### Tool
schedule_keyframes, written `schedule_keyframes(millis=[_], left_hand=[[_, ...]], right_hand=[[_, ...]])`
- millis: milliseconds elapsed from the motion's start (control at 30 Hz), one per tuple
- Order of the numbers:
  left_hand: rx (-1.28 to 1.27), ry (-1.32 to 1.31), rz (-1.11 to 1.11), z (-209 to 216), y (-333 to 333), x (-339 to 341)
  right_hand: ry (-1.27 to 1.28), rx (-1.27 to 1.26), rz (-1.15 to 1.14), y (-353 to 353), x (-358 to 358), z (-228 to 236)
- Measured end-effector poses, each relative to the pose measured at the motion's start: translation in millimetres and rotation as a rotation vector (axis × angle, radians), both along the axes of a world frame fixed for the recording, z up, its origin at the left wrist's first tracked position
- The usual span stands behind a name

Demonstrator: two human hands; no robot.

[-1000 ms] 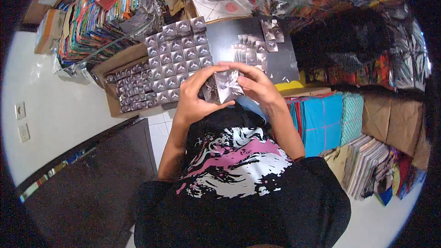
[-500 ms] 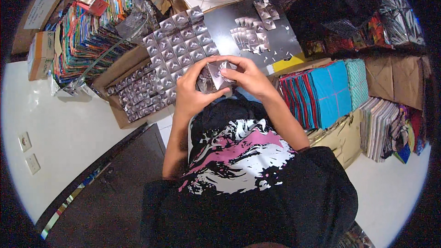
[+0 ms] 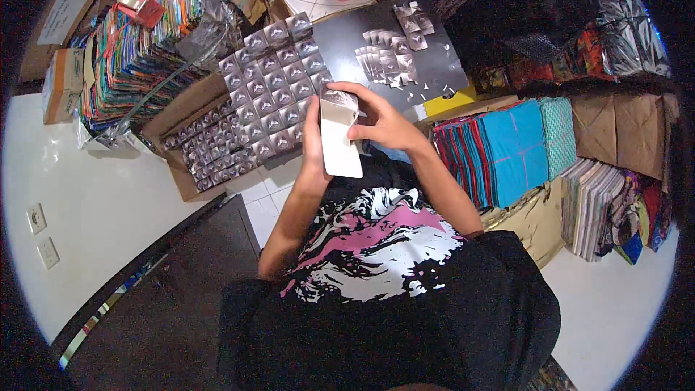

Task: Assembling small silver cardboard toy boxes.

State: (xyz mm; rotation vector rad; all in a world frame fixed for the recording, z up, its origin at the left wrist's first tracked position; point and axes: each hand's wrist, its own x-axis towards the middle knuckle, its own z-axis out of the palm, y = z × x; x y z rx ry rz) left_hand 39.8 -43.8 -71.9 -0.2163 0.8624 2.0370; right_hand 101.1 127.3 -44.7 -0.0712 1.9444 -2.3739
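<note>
Between my hands, in front of my chest, is a small printed carton box, with a long plain white inner face toward me and a printed grey part at its top. My left hand is closed along its left side, thumb upright against the edge. My right hand grips the upper right side, its thumb pressed on the white face and its fingers around the top. Rows of similar small grey boxes stand just beyond my left hand. Past my right hand, flat cartons lie fanned out on a black tabletop.
More small boxes fill a cardboard carton at the left. Behind it rises a tall stack of colourful packets with a red tape dispenser on top. Folded blue cloths and a brown paper package sit at the right. White scraps lie on the tabletop.
The carton has turned and opened out, so a white inner face now shows instead of the printed side. My left hand has shifted slightly right and down.
</note>
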Motion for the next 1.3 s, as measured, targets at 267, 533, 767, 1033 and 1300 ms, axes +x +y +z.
schedule_keyframes(millis=[267, 533, 767, 1033, 1300], left_hand=[[-0.260, 0.782, -0.094, 22.5, 41.6, -18.8], [-0.712, 1.000, -0.085, 40.6, 110.6, -16.1], [-0.693, 0.854, 0.110, 31.2, 143.8, -8.7], [-0.740, 0.853, 0.027, 48.7, 172.5, 8.6], [-1.081, 0.868, -0.100, 70.9, 197.6, 24.0]], right_hand=[[-0.066, 0.081, -0.168, 60.4, 5.2, 9.2], [0.043, 0.418, -0.128, 114.8, -2.3, 1.7], [0.225, 0.628, -0.302, 161.2, 3.4, 26.1], [0.393, 1.046, -0.035, 200.1, 7.9, 28.3], [0.195, 1.127, 0.110, 208.9, 14.4, -1.2]])
